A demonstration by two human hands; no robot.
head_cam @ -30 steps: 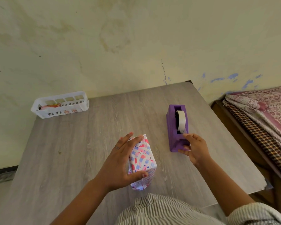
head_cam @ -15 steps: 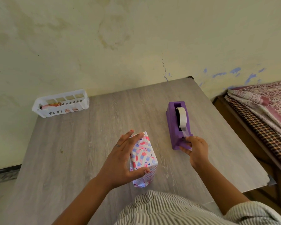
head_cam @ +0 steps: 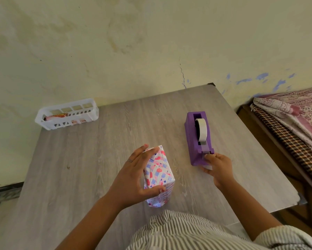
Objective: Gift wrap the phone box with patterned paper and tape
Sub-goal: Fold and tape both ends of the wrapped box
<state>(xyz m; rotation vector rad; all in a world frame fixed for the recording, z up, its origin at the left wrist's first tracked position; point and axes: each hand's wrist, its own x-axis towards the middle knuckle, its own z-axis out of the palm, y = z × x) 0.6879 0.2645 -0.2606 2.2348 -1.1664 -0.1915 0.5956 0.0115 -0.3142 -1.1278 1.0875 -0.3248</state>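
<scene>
I see the wrapped phone box (head_cam: 159,173) standing on edge on the grey wood-grain desk (head_cam: 101,159), near its front edge, already covered in white paper with pink, red and blue marks. My left hand (head_cam: 139,179) grips it from the left side, fingers spread along its top edge and the thumb curled round its near end. Just right of the box sits the purple tape dispenser (head_cam: 196,139), its white tape roll (head_cam: 202,129) upright in the slot. My right hand (head_cam: 217,168) is at the dispenser's near end, fingers curled and pinching the tape at the cutter. Well beyond the box, at the desk's far left corner against the wall, I see a white plastic basket (head_cam: 66,114) with something colourful inside. Right of the dispenser, off the desk, lies a bed (head_cam: 288,123) with patterned covers.
</scene>
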